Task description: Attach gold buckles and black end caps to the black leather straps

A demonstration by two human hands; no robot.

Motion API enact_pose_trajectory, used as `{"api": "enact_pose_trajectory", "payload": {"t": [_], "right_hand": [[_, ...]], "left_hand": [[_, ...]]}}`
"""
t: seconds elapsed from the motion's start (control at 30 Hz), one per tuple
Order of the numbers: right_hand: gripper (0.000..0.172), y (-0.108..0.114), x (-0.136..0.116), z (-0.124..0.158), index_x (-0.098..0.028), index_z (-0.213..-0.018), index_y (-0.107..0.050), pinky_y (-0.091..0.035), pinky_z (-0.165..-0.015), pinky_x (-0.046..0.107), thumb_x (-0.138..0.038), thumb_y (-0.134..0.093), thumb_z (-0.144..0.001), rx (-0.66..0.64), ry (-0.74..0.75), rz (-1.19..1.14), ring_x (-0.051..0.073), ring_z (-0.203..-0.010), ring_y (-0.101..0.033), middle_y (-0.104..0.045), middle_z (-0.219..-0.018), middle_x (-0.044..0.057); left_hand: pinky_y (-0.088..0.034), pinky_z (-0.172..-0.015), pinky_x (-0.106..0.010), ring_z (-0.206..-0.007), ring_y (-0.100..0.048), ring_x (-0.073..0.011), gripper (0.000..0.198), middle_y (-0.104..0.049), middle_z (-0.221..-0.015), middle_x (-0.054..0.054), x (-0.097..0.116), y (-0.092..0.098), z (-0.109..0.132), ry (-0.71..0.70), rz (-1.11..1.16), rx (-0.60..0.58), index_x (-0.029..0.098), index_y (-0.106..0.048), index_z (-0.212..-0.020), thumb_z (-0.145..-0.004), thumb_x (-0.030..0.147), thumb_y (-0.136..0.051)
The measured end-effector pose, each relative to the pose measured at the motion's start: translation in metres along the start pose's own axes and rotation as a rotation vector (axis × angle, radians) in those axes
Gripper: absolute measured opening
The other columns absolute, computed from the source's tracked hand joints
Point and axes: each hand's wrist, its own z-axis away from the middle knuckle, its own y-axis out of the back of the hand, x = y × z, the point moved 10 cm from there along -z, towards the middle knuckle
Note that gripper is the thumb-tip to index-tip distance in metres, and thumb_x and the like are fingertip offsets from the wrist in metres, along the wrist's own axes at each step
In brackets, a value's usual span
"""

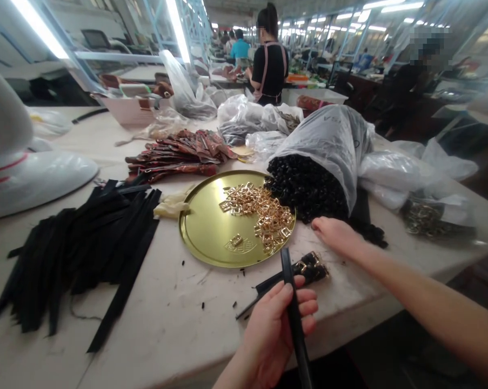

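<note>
My left hand [274, 310] grips a black strap [296, 319], thumb on top and fingers curled beneath. The strap's far end points at the golden round tray [203, 237]. Many small gold buckles [272, 216] lie on the tray's right side. My right hand [335, 233] is closed beside the tray, at the edge of a heap of small black pieces [304, 186] spilling from a plastic bag [328, 135]. Whether its fingertips hold anything is too small to tell. Beyond my left hand lie black straps with gold buckles [312, 266].
A pile of black strips [77, 243] covers the left of the table [166, 324]. Brown-red strips [179, 154] lie behind the tray. A white machine-like base [41, 173] stands at far left. More plastic bags [406, 167] are at right. A person in an apron [271, 65] stands beyond.
</note>
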Motion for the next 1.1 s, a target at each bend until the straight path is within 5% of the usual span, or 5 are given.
{"api": "enact_pose_trajectory", "payload": {"t": [0.43, 0.6, 0.8, 0.93, 1.1], "right_hand": [[0.017, 0.014, -0.009, 0.0, -0.015, -0.071, -0.055, -0.034, -0.065, 0.029, -0.023, -0.045, -0.082, 0.056, 0.09, 0.207, 0.018, -0.072, -0.05, -0.055, -0.074, 0.005], [0.019, 0.033, 0.01, 0.022, -0.017, -0.091, -0.055, -0.04, -0.063, 0.028, -0.032, -0.053, -0.079, 0.196, -0.112, -0.529, 0.015, -0.067, -0.051, -0.055, -0.076, 0.001], [0.024, 0.007, -0.027, 0.07, -0.021, -0.099, -0.058, -0.045, -0.057, 0.021, -0.037, -0.055, -0.081, -0.074, -0.324, -1.654, 0.007, -0.058, -0.052, -0.054, -0.075, -0.001], [0.022, 0.005, -0.046, 0.089, -0.019, -0.09, -0.06, -0.044, -0.055, 0.018, -0.034, -0.064, -0.075, -0.087, -0.314, -1.773, 0.005, -0.055, -0.052, -0.058, -0.072, -0.001], [0.03, 0.027, -0.049, 0.104, -0.015, -0.093, -0.062, -0.045, -0.058, 0.022, -0.039, -0.063, -0.075, 0.07, -0.153, -1.468, 0.009, -0.06, -0.057, -0.062, -0.076, 0.002]], "left_hand": [[-0.045, -0.055, -0.025, -0.052, -0.049, -0.0076, 0.032, -0.054, -0.069, -0.001, 0.003, 0.004, -0.003, -0.018, 0.056, -0.025, 0.012, -0.058, -0.104, -0.079, 0.032, -0.056], [-0.039, -0.052, -0.02, -0.05, -0.049, -0.0076, 0.024, -0.052, -0.056, 0.002, 0.008, -0.007, 0.002, -0.066, -0.201, -0.103, 0.014, -0.058, -0.088, -0.077, 0.035, -0.058], [-0.033, -0.038, -0.017, -0.036, -0.046, -0.0063, 0.015, -0.057, -0.057, 0.003, 0.029, -0.03, 0.0, -0.283, -0.601, -0.085, 0.018, -0.047, -0.075, -0.075, 0.032, -0.053], [-0.026, -0.033, -0.016, -0.031, -0.038, -0.0048, 0.017, -0.055, -0.053, 0.005, 0.033, -0.04, 0.002, -0.396, -0.746, -0.081, 0.019, -0.045, -0.074, -0.077, 0.036, -0.048], [-0.031, -0.036, -0.02, -0.034, -0.041, -0.0082, 0.02, -0.052, -0.048, 0.005, 0.029, -0.039, 0.016, -0.447, -1.082, -0.029, 0.021, -0.051, -0.071, -0.076, 0.04, -0.049]]}}
